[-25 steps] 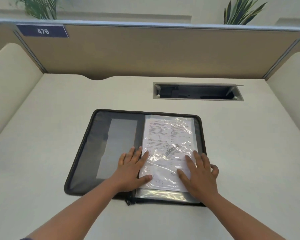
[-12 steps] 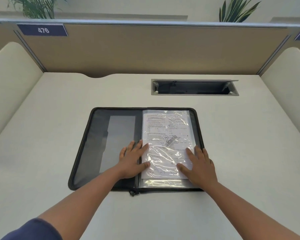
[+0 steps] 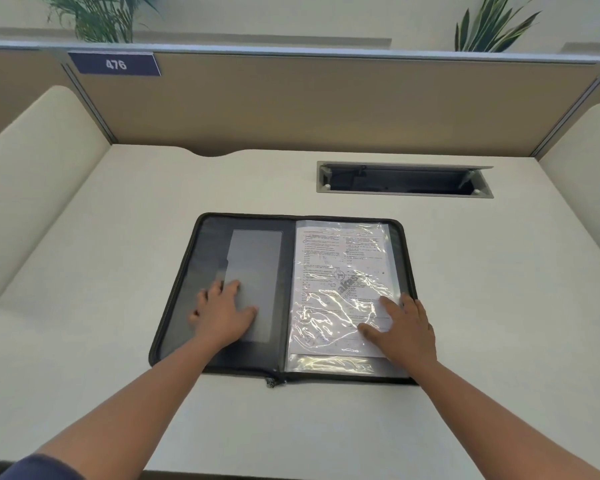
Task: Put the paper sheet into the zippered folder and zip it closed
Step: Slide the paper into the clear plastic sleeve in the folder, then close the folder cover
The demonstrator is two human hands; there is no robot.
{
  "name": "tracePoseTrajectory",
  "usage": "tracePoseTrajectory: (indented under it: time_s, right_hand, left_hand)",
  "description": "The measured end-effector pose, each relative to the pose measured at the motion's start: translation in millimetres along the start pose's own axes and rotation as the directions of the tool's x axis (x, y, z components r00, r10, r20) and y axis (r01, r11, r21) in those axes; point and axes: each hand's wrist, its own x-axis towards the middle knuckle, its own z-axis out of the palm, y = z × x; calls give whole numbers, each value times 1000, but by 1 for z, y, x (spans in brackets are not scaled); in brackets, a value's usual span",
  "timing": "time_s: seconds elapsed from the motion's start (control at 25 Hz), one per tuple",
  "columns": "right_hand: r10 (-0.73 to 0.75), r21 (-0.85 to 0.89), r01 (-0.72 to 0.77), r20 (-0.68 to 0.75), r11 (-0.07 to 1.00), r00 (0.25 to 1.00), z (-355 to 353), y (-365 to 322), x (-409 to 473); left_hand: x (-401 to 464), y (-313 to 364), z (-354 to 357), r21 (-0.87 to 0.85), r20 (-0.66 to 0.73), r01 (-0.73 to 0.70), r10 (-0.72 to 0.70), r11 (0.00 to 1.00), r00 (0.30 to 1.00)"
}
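Both flat, empty grips press my open black zippered folder (image 3: 201, 271): left hand (image 3: 224, 315) on its left flap, right hand (image 3: 407, 327) on the sleeved printed paper sheet (image 3: 340, 271), spine between.

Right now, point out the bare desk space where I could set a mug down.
Bare desk lies right of the open folder, up to the side panel; left of it too; and behind it, beside the cable slot. The folder itself is crowded: left hand, right hand, sleeved paper.
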Motion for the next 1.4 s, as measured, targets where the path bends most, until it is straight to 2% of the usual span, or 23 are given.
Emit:
tracePoseTrajectory:
  time_s: [0.12, 0.24, 0.36, 0.6, 0.68, 0.76, 0.92, 1.04, 1.12, 1.16, 1.2, 1.28, 1.36, 1.4]
  right_hand:
    - [34, 52, -33, -12, 998, 999, -2, -3, 3]
    - [122, 177, -118, -11, 977, 992, -6, -8, 3]
    - [179, 287, -174, 10, 942, 984, -9, -15, 4]
    - [159, 252, -154, 0, 955, 987, -13, -17, 5]
    - [159, 236, -154, -3, 959, 987, -12, -17, 7]
    - [174, 202, -171, 1, 964, 985, -11, -17, 10]
    - [190, 185, -192, 28, 964, 981, -10, -19, 13]
    - [195, 113, -200, 52, 973, 979, -17, -26, 12]
    - [141, 94, -137, -30, 986, 990, -28, -39, 10]
    - [77, 180, -62, -80, 982, 994, -36, -49, 9]
    - [0, 359, 39, -109, 933, 994, -47, -60, 7]
    - [-129, 754, 158, -97, 638, 987, -75, -86, -2]
    - [-243, 913, 160, -70, 375, 967, -104, -110, -14]
    - [-285, 935, 164, -73, 313, 956, -115, -118, -18]
  left_hand:
    - [11, -19, -13, -94, 12, 192, -192, 977, 981]
    - [16, -36, -23, -77, 49, 324, -321, 943, 946]
    - [17, -43, -34, -8, 53, 338, -337, 941, 940]
    - [17, -38, -62, 90, -39, 358, -356, 929, 934]
    - [17, -36, -82, 99, -58, 334, -330, 937, 942]
    - [22, -31, -106, 33, -84, 286, -283, 958, 955]
    - [23, -6, -155, -18, -189, 65, -67, 998, 980]
    - [11, 30, -179, -134, -179, -82, 58, 987, 982]
    - [1, 59, -187, -230, -156, -180, 146, 956, 977]
    - [-5, 75, -188, -286, -139, -227, 194, 931, 971]
    - [-12, 91, -187, -349, -122, -269, 241, 897, 963]
    - [-27, 122, -176, -460, -120, -355, 339, 814, 933]
    - [-39, 149, -157, -546, -146, -424, 415, 723, 898]
    - [-43, 160, -145, -576, -153, -442, 440, 688, 885]
